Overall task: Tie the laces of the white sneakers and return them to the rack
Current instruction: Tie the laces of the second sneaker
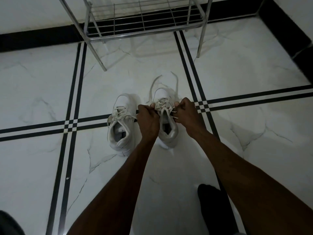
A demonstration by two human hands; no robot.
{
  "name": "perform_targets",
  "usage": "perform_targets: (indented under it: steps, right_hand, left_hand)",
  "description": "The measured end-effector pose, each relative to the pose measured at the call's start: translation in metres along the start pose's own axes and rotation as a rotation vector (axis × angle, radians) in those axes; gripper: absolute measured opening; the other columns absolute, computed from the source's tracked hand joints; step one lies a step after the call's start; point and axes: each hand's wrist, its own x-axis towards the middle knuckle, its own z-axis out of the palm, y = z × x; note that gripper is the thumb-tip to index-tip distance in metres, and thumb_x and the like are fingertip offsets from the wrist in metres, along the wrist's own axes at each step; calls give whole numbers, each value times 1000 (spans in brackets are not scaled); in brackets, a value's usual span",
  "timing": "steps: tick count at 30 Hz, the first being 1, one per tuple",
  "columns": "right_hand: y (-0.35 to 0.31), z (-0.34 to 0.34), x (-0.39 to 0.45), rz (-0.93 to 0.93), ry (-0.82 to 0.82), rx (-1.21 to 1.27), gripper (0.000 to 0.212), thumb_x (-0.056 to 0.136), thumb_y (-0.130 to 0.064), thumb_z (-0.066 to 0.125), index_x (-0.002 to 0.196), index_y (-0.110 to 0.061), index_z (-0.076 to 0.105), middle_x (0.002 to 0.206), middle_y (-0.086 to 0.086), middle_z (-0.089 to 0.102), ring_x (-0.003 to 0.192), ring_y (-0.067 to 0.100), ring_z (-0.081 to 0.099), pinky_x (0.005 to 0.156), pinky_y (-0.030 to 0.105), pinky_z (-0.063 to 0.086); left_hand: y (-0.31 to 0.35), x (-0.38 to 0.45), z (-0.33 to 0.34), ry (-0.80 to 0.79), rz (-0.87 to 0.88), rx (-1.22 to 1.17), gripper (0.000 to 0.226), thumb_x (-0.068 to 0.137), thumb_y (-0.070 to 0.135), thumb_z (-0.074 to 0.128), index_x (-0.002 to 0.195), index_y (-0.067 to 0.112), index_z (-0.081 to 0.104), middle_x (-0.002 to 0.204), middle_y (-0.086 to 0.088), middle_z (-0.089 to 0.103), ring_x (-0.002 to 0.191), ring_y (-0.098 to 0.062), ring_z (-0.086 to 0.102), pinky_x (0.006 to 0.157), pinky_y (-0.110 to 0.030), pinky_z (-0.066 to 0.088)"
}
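Note:
Two white sneakers stand side by side on the tiled floor, toes pointing away from me. The left sneaker (121,122) has its laces bunched in a knot over the tongue. On the right sneaker (165,106), my left hand (148,118) and my right hand (185,112) each pinch a part of the laces (161,106) and pull them sideways. Two long lace loops lie beyond its toe. The metal shoe rack (142,21) stands further back, against the wall.
The floor is white marble tile with black double stripes (74,92). A black skirting (39,37) runs along the wall. A dark foot or sock (211,200) shows at the lower right, and a dark shape sits at the bottom left corner.

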Motion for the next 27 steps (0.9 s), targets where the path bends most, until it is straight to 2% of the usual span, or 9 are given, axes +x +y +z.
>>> perform_targets:
  steps: [3, 7, 9, 11, 14, 18, 23, 25, 27]
  right_hand:
    - [5, -1, 4, 37, -29, 74, 17, 88, -40, 54, 79, -25, 51, 104, 20, 68, 98, 36, 70, 77, 59, 61]
    - [-13, -7, 1, 39, -81, 99, 18, 93, -27, 65, 80, -21, 55, 104, 21, 72, 95, 37, 73, 78, 57, 62]
    - [-19, -9, 5, 10, -96, 81, 10, 92, -22, 70, 86, -16, 65, 103, 17, 75, 96, 33, 74, 81, 52, 63]
    - [-25, -9, 9, -7, -83, 92, 18, 91, -22, 71, 103, -9, 71, 107, 13, 76, 98, 28, 74, 82, 46, 63]
    - [-41, -6, 13, -28, -61, 234, 21, 94, -17, 68, 111, -4, 71, 102, 15, 77, 92, 24, 76, 78, 35, 64]
    - [-58, 1, 14, -58, -84, 204, 21, 94, -14, 66, 111, -6, 74, 95, 14, 76, 76, 14, 72, 66, 22, 61]
    - [-66, 0, 13, -141, -371, -94, 20, 96, -8, 62, 109, 0, 74, 97, 13, 77, 79, 14, 70, 70, 19, 55]
    - [-75, -6, 9, -132, -536, -175, 23, 97, -13, 62, 114, -2, 73, 100, 9, 76, 79, 9, 68, 62, 11, 52]
    - [-78, -13, 10, -143, -560, -218, 24, 93, -24, 69, 110, -9, 75, 98, 5, 77, 81, 7, 67, 63, 13, 49]
  left_hand:
    - [0, -1, -1, -5, -24, -14, 18, 102, 21, 50, 98, 3, 51, 92, -18, 69, 86, -34, 67, 71, -46, 52]
    - [-4, 5, -11, -125, -34, -159, 33, 96, 43, 60, 90, 11, 56, 83, -9, 75, 79, -26, 74, 76, -49, 60]
    - [-2, 11, -21, -221, -71, -263, 32, 93, 42, 68, 86, 12, 61, 85, -11, 78, 80, -26, 77, 79, -53, 62]
    - [4, 15, -32, -305, -117, -415, 30, 95, 36, 68, 95, 6, 67, 96, -15, 79, 83, -27, 77, 82, -53, 62]
    - [21, 22, -46, -391, -140, -547, 35, 100, 32, 63, 113, 0, 68, 105, -12, 78, 79, -17, 76, 70, -40, 64]
    - [37, 37, -56, -418, -50, -499, 25, 101, 26, 60, 110, 4, 68, 98, -7, 77, 76, -3, 73, 57, -18, 53]
    - [53, 57, -60, -453, 157, -370, 30, 101, 18, 60, 113, -8, 68, 103, -12, 76, 85, 3, 72, 73, -11, 50]
    - [53, 64, -57, -487, 205, -317, 24, 101, 22, 62, 105, 0, 71, 102, -7, 77, 94, -1, 72, 81, -15, 52]
    - [49, 65, -54, -552, 186, -281, 21, 102, 25, 59, 99, 8, 70, 97, -1, 76, 89, -3, 70, 78, -15, 51]
